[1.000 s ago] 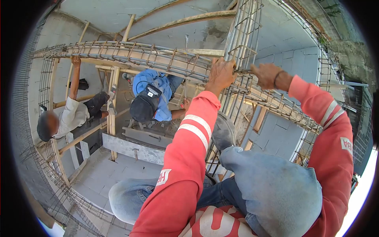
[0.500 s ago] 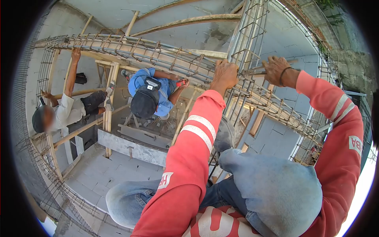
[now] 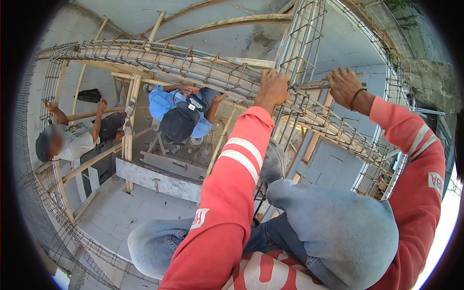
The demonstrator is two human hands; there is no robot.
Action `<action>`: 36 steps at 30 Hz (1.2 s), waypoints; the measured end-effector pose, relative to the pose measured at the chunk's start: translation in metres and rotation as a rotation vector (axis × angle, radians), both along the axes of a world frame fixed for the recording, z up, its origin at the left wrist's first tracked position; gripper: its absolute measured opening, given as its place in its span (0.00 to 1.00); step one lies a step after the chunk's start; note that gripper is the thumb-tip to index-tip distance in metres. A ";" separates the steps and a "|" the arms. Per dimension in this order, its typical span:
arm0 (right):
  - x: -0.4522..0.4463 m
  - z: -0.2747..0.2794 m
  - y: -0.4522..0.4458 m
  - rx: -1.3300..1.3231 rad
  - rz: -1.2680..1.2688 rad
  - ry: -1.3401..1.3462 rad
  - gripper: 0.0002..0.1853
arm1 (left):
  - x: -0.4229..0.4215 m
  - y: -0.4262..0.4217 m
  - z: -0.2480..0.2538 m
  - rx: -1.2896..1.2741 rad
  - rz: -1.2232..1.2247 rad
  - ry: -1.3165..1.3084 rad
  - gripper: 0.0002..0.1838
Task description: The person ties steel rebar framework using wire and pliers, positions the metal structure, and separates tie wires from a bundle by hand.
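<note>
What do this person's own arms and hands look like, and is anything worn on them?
Both hands, left hand and right hand, are without gloves. The left sleeve and right sleeve are long and red, each with two whitish stripes and a white patch with red letters. A thin dark band circles the right wrist.
</note>
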State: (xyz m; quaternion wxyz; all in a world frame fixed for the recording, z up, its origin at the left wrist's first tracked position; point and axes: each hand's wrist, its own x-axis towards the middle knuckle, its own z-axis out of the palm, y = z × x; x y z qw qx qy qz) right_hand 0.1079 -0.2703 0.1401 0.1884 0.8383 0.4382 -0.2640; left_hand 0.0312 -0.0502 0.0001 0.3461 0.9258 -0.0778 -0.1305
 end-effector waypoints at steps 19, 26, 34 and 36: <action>0.002 0.031 0.075 -0.383 -0.517 0.228 0.11 | -0.001 -0.002 -0.002 0.012 0.007 -0.034 0.23; 0.036 0.011 0.031 -0.343 -0.971 0.817 0.19 | -0.001 -0.002 -0.003 0.010 0.019 -0.034 0.23; -0.006 0.017 0.049 -0.354 0.098 -0.297 0.17 | -0.002 -0.005 -0.008 -0.005 0.037 -0.043 0.23; -0.008 0.011 0.039 -0.248 0.199 -0.410 0.16 | 0.000 -0.004 -0.009 0.014 0.023 -0.043 0.23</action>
